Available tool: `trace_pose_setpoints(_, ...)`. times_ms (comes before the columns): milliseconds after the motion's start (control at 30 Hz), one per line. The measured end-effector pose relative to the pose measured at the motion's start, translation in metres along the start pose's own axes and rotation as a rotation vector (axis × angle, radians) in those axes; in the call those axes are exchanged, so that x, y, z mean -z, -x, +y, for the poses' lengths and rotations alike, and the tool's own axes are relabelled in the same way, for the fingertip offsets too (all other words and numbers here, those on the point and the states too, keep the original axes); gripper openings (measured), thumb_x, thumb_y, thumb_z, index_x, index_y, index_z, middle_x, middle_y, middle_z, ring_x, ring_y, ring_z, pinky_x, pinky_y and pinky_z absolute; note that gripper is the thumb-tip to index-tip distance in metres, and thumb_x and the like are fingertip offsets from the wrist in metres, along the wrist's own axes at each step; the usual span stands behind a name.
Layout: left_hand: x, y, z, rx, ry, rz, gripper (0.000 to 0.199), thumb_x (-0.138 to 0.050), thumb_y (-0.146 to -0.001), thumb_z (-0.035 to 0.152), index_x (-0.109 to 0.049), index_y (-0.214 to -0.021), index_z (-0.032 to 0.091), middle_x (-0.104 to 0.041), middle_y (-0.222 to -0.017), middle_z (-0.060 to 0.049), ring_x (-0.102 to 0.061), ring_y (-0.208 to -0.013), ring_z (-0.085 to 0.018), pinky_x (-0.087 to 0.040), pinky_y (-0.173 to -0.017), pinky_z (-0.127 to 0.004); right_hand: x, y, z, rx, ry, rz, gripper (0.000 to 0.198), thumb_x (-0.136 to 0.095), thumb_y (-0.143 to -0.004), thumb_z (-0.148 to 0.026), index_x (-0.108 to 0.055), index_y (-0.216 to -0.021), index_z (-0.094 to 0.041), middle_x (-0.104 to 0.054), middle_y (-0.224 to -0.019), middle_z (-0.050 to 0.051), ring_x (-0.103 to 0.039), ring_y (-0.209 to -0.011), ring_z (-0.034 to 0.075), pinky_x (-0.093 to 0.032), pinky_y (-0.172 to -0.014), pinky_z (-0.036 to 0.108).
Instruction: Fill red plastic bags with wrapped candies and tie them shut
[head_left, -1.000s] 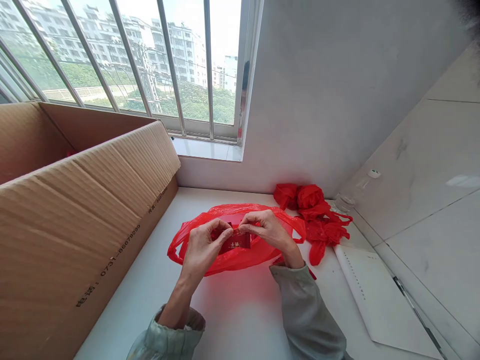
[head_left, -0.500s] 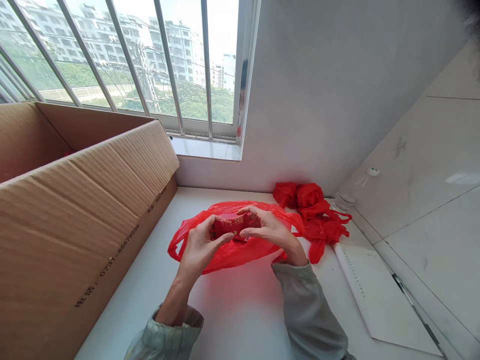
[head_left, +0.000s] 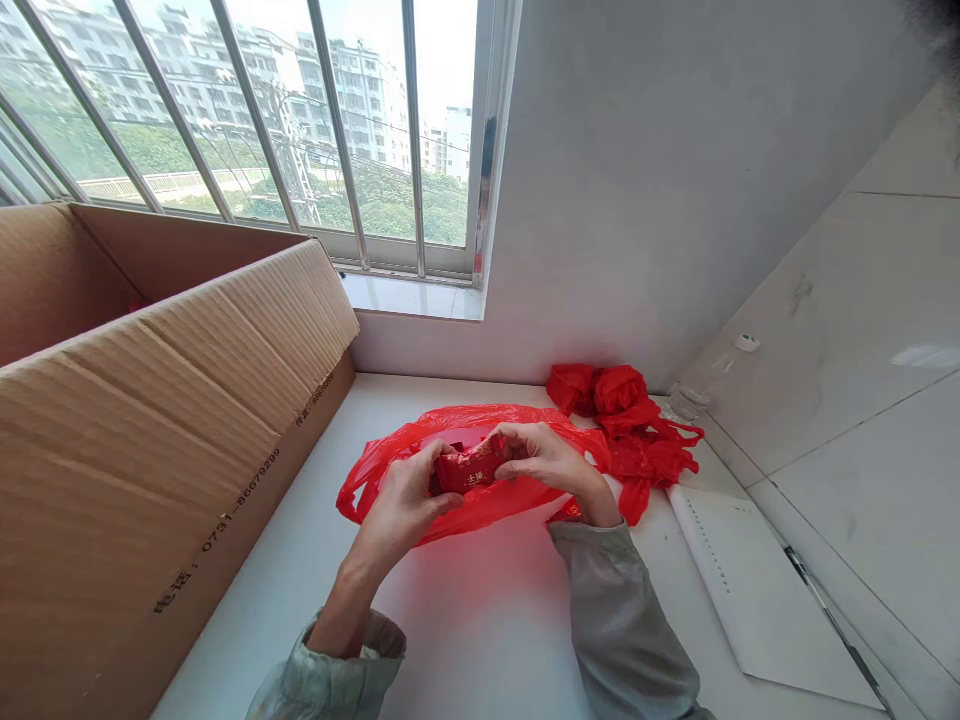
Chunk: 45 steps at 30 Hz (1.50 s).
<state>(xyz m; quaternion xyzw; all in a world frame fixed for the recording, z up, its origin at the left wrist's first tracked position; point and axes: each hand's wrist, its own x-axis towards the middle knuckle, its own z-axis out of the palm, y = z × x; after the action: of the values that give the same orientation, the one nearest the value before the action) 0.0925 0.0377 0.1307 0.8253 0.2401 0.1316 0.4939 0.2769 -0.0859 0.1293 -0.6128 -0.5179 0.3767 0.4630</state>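
Between my two hands is a small red packet (head_left: 472,467) with pale printed characters on its shiny wrapper. The thumb and fingers of my left hand (head_left: 409,490) grip its left end. My right hand (head_left: 551,462) pinches the right end, its wrist bent inward. Beneath the packet a thin red plastic bag (head_left: 480,522) lies spread on the white table, its loop handle at the left. A bit of another shiny red thing (head_left: 568,510) shows beside my right wrist; the arm partly hides it.
A large open cardboard box (head_left: 187,440) stands along the left. Crumpled red bags (head_left: 619,400) lie against the back wall, beside a clear bottle (head_left: 688,400). To the right are a white notebook (head_left: 765,590) and a pen (head_left: 832,620). A barred window is behind.
The packet has tilted so its right end sits higher, and a different printed face shows. My hands have shifted slightly right, still holding both ends.
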Motion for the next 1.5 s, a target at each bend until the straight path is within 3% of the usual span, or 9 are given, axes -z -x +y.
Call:
trace_pose_setpoints(100,0.000,0.003,0.002,-0.001,0.013,-0.022,0.017,-0.065,-0.070,0.021,-0.054,-0.083,0.023,-0.059,-0.069,0.007,-0.054,-0.065,-0.016,-0.038,-0.060,-0.028,0.001,0.001,0.002,-0.008,0.013,0.000,0.017,-0.064,-0.073,-0.017,-0.064,-0.090,-0.020,-0.064,-0.079,-0.001,-0.059,-0.072,0.014,-0.044,-0.066,0.025)
trace_pose_setpoints(267,0.000,0.003,0.007,-0.003,0.043,-0.006,0.033,-0.072,-0.076,0.039,-0.060,-0.102,0.024,-0.072,-0.094,0.001,-0.066,-0.086,-0.022,-0.049,-0.077,-0.034,0.000,0.001,-0.002,-0.019,0.020,-0.005,0.013,-0.062,-0.073,-0.016,-0.061,-0.085,-0.020,-0.062,-0.075,-0.002,-0.057,-0.069,0.014,-0.043,-0.064,0.025)
trace_pose_setpoints(433,-0.003,-0.001,0.005,0.005,0.035,0.073,0.031,-0.071,-0.075,0.042,-0.063,-0.099,0.025,-0.073,-0.092,0.001,-0.067,-0.089,-0.023,-0.050,-0.080,-0.035,-0.002,0.002,-0.011,-0.008,0.032,-0.030,0.013,-0.062,-0.074,-0.016,-0.061,-0.087,-0.020,-0.064,-0.079,-0.001,-0.059,-0.073,0.015,-0.044,-0.068,0.026)
trace_pose_setpoints(800,0.000,0.000,0.009,0.024,-0.058,0.035,0.025,-0.063,-0.073,0.038,-0.061,-0.094,0.024,-0.069,-0.078,0.003,-0.061,-0.076,-0.022,-0.042,-0.069,-0.032,-0.005,-0.001,-0.011,0.013,0.134,-0.004,0.017,-0.072,-0.072,-0.024,-0.059,-0.082,-0.021,-0.055,-0.071,-0.005,-0.048,-0.066,0.012,-0.034,-0.058,0.023)
trace_pose_setpoints(1000,0.000,-0.001,0.003,-0.020,-0.151,-0.095,0.020,-0.061,-0.073,0.037,-0.048,-0.069,0.022,-0.051,-0.063,0.005,-0.043,-0.060,-0.016,-0.027,-0.056,-0.029,-0.011,-0.006,-0.010,0.055,0.165,-0.026,0.027,-0.072,-0.072,-0.021,-0.047,-0.064,-0.020,-0.040,-0.062,-0.007,-0.036,-0.061,0.010,-0.027,-0.055,0.024)
trace_pose_setpoints(1267,-0.004,-0.002,0.002,-0.007,-0.188,-0.123,0.021,-0.054,-0.076,0.036,-0.041,-0.067,0.022,-0.045,-0.064,0.005,-0.039,-0.059,-0.015,-0.027,-0.055,-0.028,-0.018,-0.010,-0.013,0.055,0.179,-0.044,0.009,-0.065,-0.077,-0.016,-0.058,-0.072,-0.020,-0.052,-0.067,-0.005,-0.045,-0.066,0.012,-0.033,-0.060,0.023)
trace_pose_setpoints(1400,-0.004,-0.001,-0.004,-0.007,-0.237,-0.096,0.018,-0.050,-0.081,0.039,-0.045,-0.075,0.022,-0.056,-0.071,0.001,-0.049,-0.065,-0.019,-0.034,-0.060,-0.031,-0.018,-0.011,-0.010,0.028,0.234,-0.016,0.016,-0.064,-0.078,-0.016,-0.053,-0.067,-0.019,-0.050,-0.064,-0.006,-0.045,-0.064,0.011,-0.033,-0.058,0.022)
trace_pose_setpoints(1500,-0.001,0.000,-0.013,-0.005,-0.297,-0.066,0.025,-0.048,-0.084,0.038,-0.052,-0.101,0.020,-0.066,-0.099,-0.008,-0.061,-0.091,-0.027,-0.044,-0.076,-0.037,-0.016,-0.013,-0.003,-0.020,0.318,0.051,0.016,-0.060,-0.077,-0.011,-0.053,-0.065,-0.018,-0.054,-0.065,-0.004,-0.047,-0.063,0.012,-0.033,-0.059,0.023)
